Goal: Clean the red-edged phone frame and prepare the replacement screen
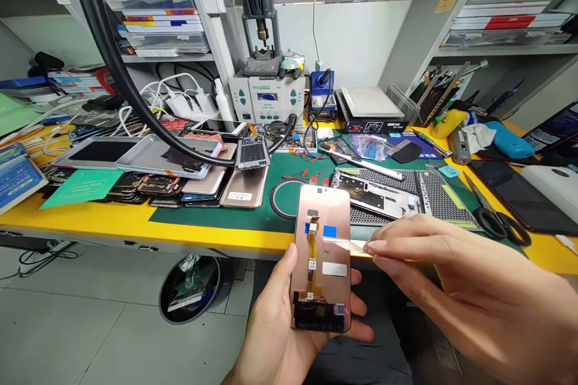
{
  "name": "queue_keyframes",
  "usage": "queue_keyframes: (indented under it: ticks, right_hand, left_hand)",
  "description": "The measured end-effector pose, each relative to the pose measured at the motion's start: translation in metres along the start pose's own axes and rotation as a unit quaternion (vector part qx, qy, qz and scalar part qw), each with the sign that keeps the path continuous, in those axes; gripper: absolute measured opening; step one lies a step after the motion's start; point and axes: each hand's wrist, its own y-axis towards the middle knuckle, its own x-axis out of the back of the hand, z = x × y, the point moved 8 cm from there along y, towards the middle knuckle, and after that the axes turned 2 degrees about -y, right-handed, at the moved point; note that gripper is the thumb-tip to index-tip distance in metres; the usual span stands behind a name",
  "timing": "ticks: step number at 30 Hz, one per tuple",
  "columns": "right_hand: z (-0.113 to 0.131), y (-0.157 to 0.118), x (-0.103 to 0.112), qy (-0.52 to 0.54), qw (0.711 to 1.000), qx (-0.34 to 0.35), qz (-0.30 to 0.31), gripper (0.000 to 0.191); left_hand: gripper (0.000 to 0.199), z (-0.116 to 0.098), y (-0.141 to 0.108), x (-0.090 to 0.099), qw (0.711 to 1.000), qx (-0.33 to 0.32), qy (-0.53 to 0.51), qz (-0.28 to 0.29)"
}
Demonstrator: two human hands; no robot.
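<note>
In the left hand (276,326), at the near edge of the counter (253,239), a phone screen panel (334,207) is gripped by its sides, seemingly so its ribbon cable (311,257) is left uncovered; beside it, a pale strip (359,246) is pinched by the right hand (474,277).

Two hands: the left hand (277,319) gripping one screen panel (320,258), the right hand (474,289) pinching one pale piece (359,247) just beside. Within the left grip, on the panel: one ribbon cable (311,258), two blue stickers (329,231), one blank white label (335,269). Beyond the grip: one opened phone frame (379,195), one white pen-like tool (374,168), one green-and-white station (266,99). Right of the grip: one pair of scissors (492,219), one yellow bottle (449,123). Left of and below the grip: one bin (220,289).
</note>
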Motion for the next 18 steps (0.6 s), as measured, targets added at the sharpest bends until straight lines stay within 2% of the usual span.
queue_keyframes:
  ticks: [4, 10, 15, 18]
  right_hand:
    - [0.002, 0.0, 0.002, 0.011, 1.0, 0.009, -0.012, 0.035]
    - [-0.001, -0.004, 0.003, -0.003, 0.999, 0.022, -0.03, 0.037]
    - [-0.006, -0.009, 0.004, -0.003, 0.998, 0.055, -0.006, 0.043]
    - [-0.007, -0.013, 0.005, -0.035, 0.998, 0.058, -0.018, 0.043]
  left_hand:
    - [0.065, -0.004, 0.001, -0.001, 1.0, -0.006, -0.003, -0.015]
    - [0.065, -0.009, 0.002, -0.003, 1.0, -0.019, -0.006, -0.009]
    - [0.062, -0.015, 0.001, 0.0, 0.999, -0.035, -0.004, -0.02]
    - [0.061, -0.018, 0.002, 0.001, 0.999, -0.04, -0.007, -0.034]
